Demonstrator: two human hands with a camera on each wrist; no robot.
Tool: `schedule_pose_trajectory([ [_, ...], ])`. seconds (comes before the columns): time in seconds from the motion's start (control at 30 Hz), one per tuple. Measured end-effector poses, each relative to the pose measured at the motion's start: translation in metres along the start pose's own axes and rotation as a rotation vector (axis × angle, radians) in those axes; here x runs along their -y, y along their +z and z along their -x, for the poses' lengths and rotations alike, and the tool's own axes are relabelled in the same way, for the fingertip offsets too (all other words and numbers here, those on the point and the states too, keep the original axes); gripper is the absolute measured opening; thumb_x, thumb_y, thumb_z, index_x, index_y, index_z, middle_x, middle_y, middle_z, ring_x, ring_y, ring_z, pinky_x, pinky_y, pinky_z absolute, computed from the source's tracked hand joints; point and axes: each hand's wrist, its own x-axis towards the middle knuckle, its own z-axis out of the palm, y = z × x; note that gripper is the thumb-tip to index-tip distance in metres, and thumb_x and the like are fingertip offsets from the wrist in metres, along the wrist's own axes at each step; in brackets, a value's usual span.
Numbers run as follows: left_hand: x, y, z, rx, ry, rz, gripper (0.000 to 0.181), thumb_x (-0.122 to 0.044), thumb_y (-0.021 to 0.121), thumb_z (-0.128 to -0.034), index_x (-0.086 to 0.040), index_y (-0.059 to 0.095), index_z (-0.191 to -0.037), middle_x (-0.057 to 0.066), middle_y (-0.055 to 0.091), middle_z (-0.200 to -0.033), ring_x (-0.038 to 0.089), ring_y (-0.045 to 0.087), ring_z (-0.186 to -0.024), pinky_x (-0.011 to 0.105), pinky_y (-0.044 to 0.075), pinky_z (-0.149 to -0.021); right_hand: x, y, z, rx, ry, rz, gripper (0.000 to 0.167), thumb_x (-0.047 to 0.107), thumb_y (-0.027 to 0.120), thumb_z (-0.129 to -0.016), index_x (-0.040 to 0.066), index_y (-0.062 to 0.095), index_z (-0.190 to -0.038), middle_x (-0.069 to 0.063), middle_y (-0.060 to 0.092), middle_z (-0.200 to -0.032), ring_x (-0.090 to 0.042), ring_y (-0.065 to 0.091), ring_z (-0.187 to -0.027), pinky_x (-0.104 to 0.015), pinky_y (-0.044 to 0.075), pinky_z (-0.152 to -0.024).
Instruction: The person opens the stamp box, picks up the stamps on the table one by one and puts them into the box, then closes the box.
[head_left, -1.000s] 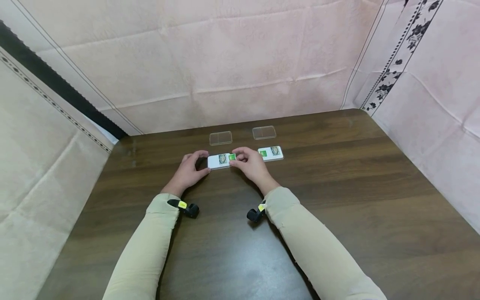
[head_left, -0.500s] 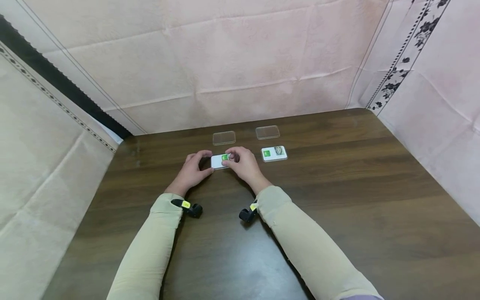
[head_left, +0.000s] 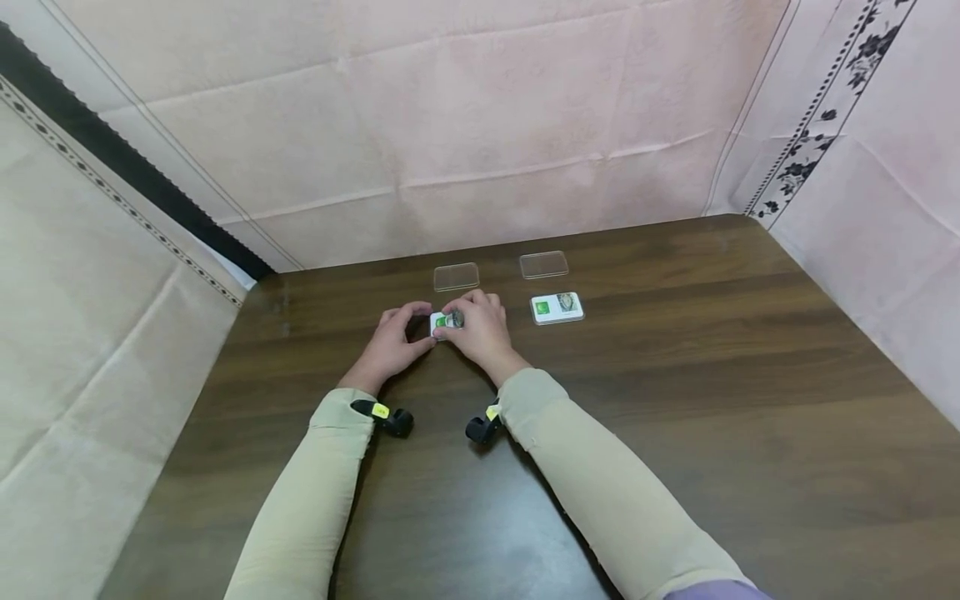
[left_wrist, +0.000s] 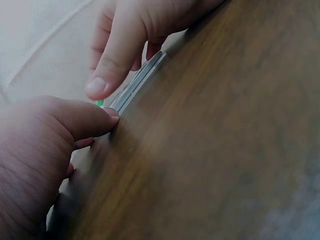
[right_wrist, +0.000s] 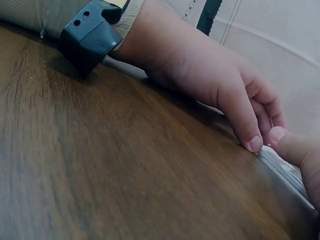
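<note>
At the far middle of the table, a clear flat case [left_wrist: 141, 82] holds a stack of white cards. My left hand [head_left: 392, 343] grips its left end between thumb and fingers. Over the stack, my right hand [head_left: 482, 332] pinches a white card [head_left: 440, 322] with a green square and a small picture. The right fingers hide most of the card and the case's right end. In the right wrist view, the left thumb touches the near corner of the case. A second case [head_left: 557, 309] with a similar card on top lies flat to the right, apart from both hands.
Two clear plastic lids [head_left: 456, 277] lie flat behind the cases, near the back edge of the brown wooden table [head_left: 675, 350]. Pale cloth [head_left: 480, 125] hangs behind and at both sides. A black camera [head_left: 483, 427] is strapped at each wrist.
My right hand has moved left with the card, which now lies over the stack instead of jutting out to its right. My left hand stays at the case's left end.
</note>
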Motion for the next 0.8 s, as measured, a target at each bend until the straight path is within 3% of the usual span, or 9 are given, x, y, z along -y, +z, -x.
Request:
schedule_pose_trajectory([
  [0.2,0.0015,-0.0001,-0.0004,-0.001,0.01,0.003,0.057,-0.03,0.071,-0.0954,-0.017,0.047,-0.146,0.005,0.054,-0.146,0.032,0.031,-0.141,0.056,0.03,-0.114,0.0023,0.0024,-0.0028,0.032,0.002,0.078,0.04,0.05,0.077,-0.087,0.024,0.073,-0.117,-0.003,0.054,-0.129,-0.028,0.039,-0.125,-0.046,0.031,-0.107],
  [0.8,-0.0012,-0.0004,0.0011,-0.003,0.024,0.009,0.057,-0.027,0.071,-0.0956,-0.014,0.047,-0.146,0.008,0.054,-0.146,0.034,0.032,-0.14,0.055,0.029,-0.115,0.0033,0.0067,-0.0079,0.043,0.009,0.137,0.039,0.051,0.075,-0.089,0.025,0.073,-0.118,-0.004,0.054,-0.132,-0.029,0.04,-0.126,-0.044,0.032,-0.105],
])
